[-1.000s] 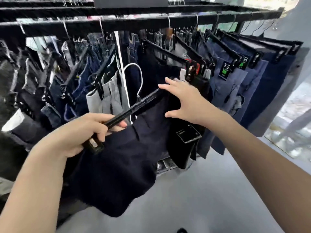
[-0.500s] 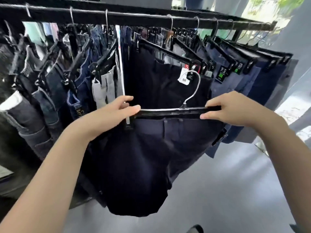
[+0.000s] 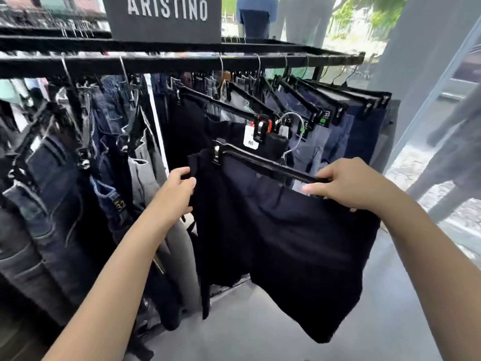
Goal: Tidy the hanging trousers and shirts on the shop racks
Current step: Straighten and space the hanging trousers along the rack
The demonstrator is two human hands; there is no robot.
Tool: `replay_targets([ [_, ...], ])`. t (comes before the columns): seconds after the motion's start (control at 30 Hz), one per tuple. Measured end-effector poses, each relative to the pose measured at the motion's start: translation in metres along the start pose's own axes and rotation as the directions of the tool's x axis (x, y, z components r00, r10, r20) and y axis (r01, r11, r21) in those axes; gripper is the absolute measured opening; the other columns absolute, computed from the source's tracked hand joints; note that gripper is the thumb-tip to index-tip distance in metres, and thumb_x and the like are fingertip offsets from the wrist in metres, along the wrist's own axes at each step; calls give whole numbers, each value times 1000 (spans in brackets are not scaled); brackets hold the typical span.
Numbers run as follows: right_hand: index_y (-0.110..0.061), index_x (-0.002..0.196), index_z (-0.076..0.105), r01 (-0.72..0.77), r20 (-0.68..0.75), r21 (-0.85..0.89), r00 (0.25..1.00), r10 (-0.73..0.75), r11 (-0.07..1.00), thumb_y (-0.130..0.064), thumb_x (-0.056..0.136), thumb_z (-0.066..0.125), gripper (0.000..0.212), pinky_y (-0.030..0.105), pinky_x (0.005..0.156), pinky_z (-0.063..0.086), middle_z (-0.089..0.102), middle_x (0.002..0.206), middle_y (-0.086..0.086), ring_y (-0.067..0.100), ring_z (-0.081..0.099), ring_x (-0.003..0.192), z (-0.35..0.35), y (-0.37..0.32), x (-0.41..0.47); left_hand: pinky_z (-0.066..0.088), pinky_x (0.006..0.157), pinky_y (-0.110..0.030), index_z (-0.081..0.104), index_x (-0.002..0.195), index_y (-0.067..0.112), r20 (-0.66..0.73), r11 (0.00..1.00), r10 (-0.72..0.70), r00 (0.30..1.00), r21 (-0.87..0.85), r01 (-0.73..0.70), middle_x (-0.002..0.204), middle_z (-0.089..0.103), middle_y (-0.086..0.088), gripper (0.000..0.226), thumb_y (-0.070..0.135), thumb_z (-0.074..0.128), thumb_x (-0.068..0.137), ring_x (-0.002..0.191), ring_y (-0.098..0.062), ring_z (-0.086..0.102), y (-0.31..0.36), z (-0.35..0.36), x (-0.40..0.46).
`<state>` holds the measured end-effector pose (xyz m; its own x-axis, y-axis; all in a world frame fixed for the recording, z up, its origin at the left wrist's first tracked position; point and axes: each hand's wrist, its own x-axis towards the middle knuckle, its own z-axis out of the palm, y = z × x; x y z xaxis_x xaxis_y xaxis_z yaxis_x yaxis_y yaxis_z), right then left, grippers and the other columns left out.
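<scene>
Hands: left hand (image 3: 175,192) pinches the left waist edge of the dark shorts (image 3: 283,243); right hand (image 3: 350,185) grips the right end of their black hanger (image 3: 265,164).
Shorts: clipped to the hanger, held off and below the rail (image 3: 182,62), hook free.
Left of shorts: jeans (image 3: 59,183) and grey trousers hang crowded.
Behind shorts: black shorts with a white tag (image 3: 250,138) fill the gap; blue trousers (image 3: 346,131) to the right.
Above rail: sign (image 3: 166,16) reading ARISTINO.

- Shorts (image 3: 286,230) hang from a clip hanger (image 3: 265,165), in front of the rack rail (image 3: 182,61).
- Jeans (image 3: 52,191) hang left; trousers (image 3: 351,131) right.
- Sign (image 3: 166,16) stands above the rail.
</scene>
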<state>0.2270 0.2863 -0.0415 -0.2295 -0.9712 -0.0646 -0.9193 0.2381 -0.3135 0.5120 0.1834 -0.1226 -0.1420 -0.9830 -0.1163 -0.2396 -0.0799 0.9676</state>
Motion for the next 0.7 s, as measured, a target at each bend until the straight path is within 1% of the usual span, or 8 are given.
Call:
replay_targets([
  [0.07, -20, 72, 71, -33, -9, 29, 999, 33, 999, -52, 84, 68, 34, 33, 44, 57, 71, 73, 7, 26, 69, 64, 2, -11, 0, 49, 96, -47, 29, 147, 32, -15, 1000, 9, 1000, 19, -9, 136, 49, 3, 54, 23, 43, 95, 115, -17, 53, 2, 0, 0],
  [0.17, -20, 72, 72, -59, -61, 64, 996, 63, 996, -51, 85, 67, 34, 35, 48, 59, 70, 75, 5, 24, 69, 68, 3, -24, -3, 50, 96, -48, 17, 150, 34, -65, 999, -4, 998, 44, 7, 152, 35, -3, 65, 22, 46, 94, 90, -7, 54, 1, -3, -1],
  [0.27, -15, 75, 74, -11, -33, 101, 999, 15, 995, -45, 87, 66, 33, 36, 63, 59, 72, 73, 5, 19, 68, 71, 6, -40, -4, 52, 92, -50, 18, 150, 32, -113, 997, -59, 992, 42, 65, 130, 52, -3, 65, 24, 45, 92, 78, -7, 52, 3, -1, -1],
  [0.33, -14, 73, 74, 37, 39, 150, 998, -44, 988, -39, 89, 65, 31, 30, 62, 57, 73, 68, -1, 14, 70, 69, 8, -56, -2, 51, 93, -51, 21, 149, 29, -78, 994, -104, 992, -36, 102, 111, 56, -1, 60, 23, 43, 93, 89, -15, 55, 12, 4, -2],
  [0.43, -13, 74, 75, 121, 67, 147, 989, -132, 982, -33, 92, 62, 30, 17, 61, 52, 73, 66, -6, 5, 68, 67, 9, -86, 6, 46, 101, -49, 27, 149, 25, 82, 966, -124, 989, -217, 139, 138, 44, -3, 52, 23, 41, 98, 122, -24, 51, 34, 11, -5],
  [0.5, -10, 75, 75, 161, 59, 134, 984, -170, 978, -31, 93, 59, 31, 20, 62, 53, 72, 69, -5, 9, 67, 69, 11, -105, 14, 43, 103, -47, 33, 147, 24, 155, 955, -88, 984, -268, 127, 138, 42, 0, 48, 22, 41, 100, 129, -25, 46, 47, 15, -4],
  [0.6, -6, 77, 61, 235, 89, 36, 967, -237, 971, -28, 95, 52, 30, 29, 59, 45, 64, 80, 4, 25, 60, 76, 14, -135, 22, 48, 92, -41, 50, 129, 16, 150, 942, -34, 988, -326, 82, 125, 52, -1, 33, 14, 41, 98, 121, -22, 51, 63, 13, 10],
  [0.7, -7, 89, 60, 278, 134, 25, 951, -279, 960, -25, 89, 51, 21, 27, 63, 46, 60, 86, 7, 24, 57, 78, 15, -157, 36, 52, 63, -30, 55, 85, 11, 103, 922, -49, 994, -378, 84, 90, 59, -6, 21, 0, 37, 91, 80, -17, 57, 86, 3, 22],
])
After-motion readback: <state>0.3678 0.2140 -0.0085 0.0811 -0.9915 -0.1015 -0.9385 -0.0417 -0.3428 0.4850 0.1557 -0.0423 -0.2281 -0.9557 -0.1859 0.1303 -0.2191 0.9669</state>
